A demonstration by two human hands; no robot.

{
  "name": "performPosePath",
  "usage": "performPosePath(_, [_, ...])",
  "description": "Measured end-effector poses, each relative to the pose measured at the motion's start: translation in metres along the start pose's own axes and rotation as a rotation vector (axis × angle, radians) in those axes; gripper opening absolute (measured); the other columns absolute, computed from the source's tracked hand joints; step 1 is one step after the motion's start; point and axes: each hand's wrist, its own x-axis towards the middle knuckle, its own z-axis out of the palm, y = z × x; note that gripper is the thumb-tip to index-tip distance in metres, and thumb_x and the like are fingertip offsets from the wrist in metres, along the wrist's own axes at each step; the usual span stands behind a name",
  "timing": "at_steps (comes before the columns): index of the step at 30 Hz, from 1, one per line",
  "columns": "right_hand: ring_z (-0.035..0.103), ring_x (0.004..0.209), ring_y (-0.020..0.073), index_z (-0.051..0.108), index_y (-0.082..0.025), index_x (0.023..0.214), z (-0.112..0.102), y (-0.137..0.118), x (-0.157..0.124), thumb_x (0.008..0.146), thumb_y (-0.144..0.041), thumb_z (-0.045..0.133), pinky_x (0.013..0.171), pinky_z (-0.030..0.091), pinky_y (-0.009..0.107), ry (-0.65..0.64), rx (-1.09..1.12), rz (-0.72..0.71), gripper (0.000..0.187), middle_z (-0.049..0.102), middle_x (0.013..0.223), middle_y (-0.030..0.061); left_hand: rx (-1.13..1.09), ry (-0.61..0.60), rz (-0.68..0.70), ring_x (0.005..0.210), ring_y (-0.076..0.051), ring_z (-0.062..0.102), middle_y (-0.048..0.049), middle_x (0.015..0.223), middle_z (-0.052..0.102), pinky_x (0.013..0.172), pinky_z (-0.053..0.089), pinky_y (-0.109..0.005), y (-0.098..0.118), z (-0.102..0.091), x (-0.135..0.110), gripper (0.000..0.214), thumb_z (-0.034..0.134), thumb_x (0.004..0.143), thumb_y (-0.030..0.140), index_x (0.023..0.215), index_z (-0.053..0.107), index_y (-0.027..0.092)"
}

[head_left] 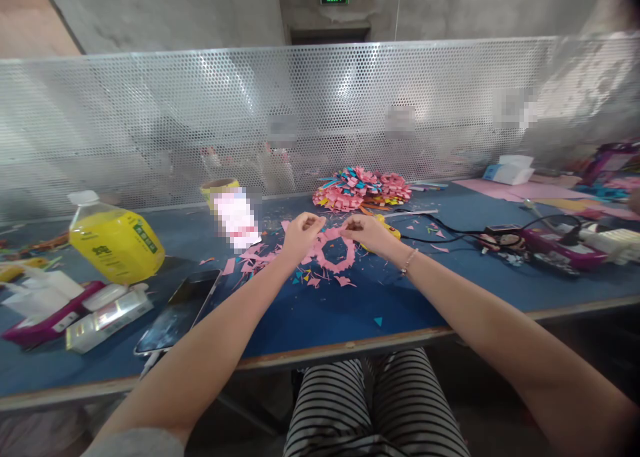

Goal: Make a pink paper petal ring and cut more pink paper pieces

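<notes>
Both my hands are stretched out over the blue table [320, 310]. My left hand [301, 233] is closed in a pinch on the upper left edge of a pink cut paper piece [334, 254] with a hole in its middle. My right hand [367, 232] pinches the upper right edge of the same paper, a thin bracelet on its wrist. The paper hangs between the hands, its lower part near the table. Small pink and teal paper scraps [310, 278] lie scattered under and around it.
A pile of folded pink and coloured paper pieces [363, 189] lies behind the hands. On the left stand a yellow bottle [116, 242], a phone [179, 310], a tissue pack [47, 308] and a tape roll [219, 189]. Cables and a power strip [560, 244] lie right. A perforated metal screen [320, 110] backs the table.
</notes>
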Motion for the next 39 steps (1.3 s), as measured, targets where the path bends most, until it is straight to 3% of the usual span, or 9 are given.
performPosePath(4, [0.052,0.058,0.0097,0.056,-0.017,0.072,0.001,-0.003,-0.003,0.064,-0.026,0.059,0.055,0.04,0.023,-0.135,-0.051,0.041,0.013,0.058,0.063,-0.0014,0.11,-0.223,0.028,0.058,-0.013,0.053,-0.0024,0.063,0.061,0.056,0.041,-0.026,-0.005,0.003,0.0,0.018,0.063,0.061,0.034,0.065,0.062,0.017])
performPosePath(8, [0.054,0.057,0.0105,0.057,-0.016,0.071,0.003,0.005,-0.004,0.062,-0.019,0.057,0.054,0.041,0.023,-0.183,-0.123,0.049,0.009,0.059,0.061,-0.0013,0.134,-0.413,0.011,0.05,-0.012,0.05,0.0,0.053,0.057,0.049,0.038,-0.024,-0.013,0.007,-0.001,0.013,0.065,0.057,0.03,0.058,0.062,0.018])
performPosePath(14, [0.052,0.051,0.0117,0.058,-0.019,0.065,0.001,0.007,-0.006,0.067,-0.022,0.052,0.05,0.037,0.024,-0.217,-0.264,-0.009,0.007,0.059,0.056,-0.0015,0.166,-0.394,-0.043,0.047,-0.012,0.049,-0.0007,0.053,0.059,0.046,0.036,-0.024,-0.013,0.005,0.0,0.021,0.057,0.064,0.037,0.06,0.066,0.019])
performPosePath(18, [0.05,0.055,0.0133,0.058,-0.019,0.058,-0.016,0.004,0.0,0.072,-0.02,0.048,0.057,0.035,0.027,-0.026,-0.532,-0.135,0.017,0.058,0.057,0.0011,0.15,-0.435,-0.137,0.05,-0.014,0.052,-0.0027,0.062,0.065,0.048,0.039,-0.025,-0.015,0.004,0.001,0.014,0.058,0.062,0.029,0.065,0.069,0.02])
performPosePath(23, [0.053,0.064,0.0189,0.054,-0.019,0.053,-0.054,0.027,0.009,0.063,-0.022,0.061,0.059,0.034,0.029,0.213,-0.76,-0.026,0.013,0.056,0.059,0.0065,0.129,-0.405,-0.131,0.059,-0.017,0.058,-0.0043,0.068,0.068,0.057,0.043,-0.029,-0.02,0.004,0.003,0.013,0.061,0.054,0.017,0.064,0.069,0.021])
performPosePath(27, [0.054,0.069,0.0208,0.052,-0.022,0.047,-0.068,0.057,0.011,0.057,-0.028,0.068,0.063,0.036,0.03,0.088,-0.746,0.104,0.02,0.053,0.052,0.0034,0.124,-0.42,-0.086,0.063,-0.017,0.058,-0.0054,0.069,0.068,0.059,0.044,-0.029,-0.02,0.004,0.002,0.012,0.062,0.056,0.019,0.066,0.068,0.02])
performPosePath(30, [0.056,0.07,0.0194,0.061,-0.023,0.06,-0.064,0.067,0.012,0.064,-0.034,0.062,0.065,0.038,0.03,0.003,-0.842,0.106,0.012,0.059,0.06,0.003,0.192,-0.458,-0.082,0.065,-0.016,0.058,-0.0061,0.073,0.068,0.06,0.044,-0.028,-0.019,0.002,0.003,0.016,0.062,0.059,0.023,0.073,0.068,0.018])
performPosePath(34, [0.058,0.079,0.022,0.066,-0.021,0.086,-0.057,0.062,0.014,0.074,-0.047,0.048,0.067,0.041,0.031,-0.022,-1.071,0.194,0.033,0.065,0.082,0.0075,0.318,-0.525,-0.065,0.072,-0.016,0.059,-0.0071,0.082,0.068,0.064,0.044,-0.026,-0.015,0.0,0.003,0.024,0.06,0.064,0.026,0.084,0.067,0.014])
performPosePath(39, [0.058,0.086,0.026,0.063,-0.019,0.101,-0.051,0.057,0.014,0.071,-0.067,0.037,0.068,0.043,0.033,0.008,-1.125,0.283,0.062,0.063,0.094,0.0117,0.418,-0.547,-0.06,0.073,-0.016,0.059,-0.0085,0.083,0.067,0.066,0.044,-0.026,-0.011,0.003,-0.002,0.024,0.059,0.065,0.021,0.086,0.066,0.012])
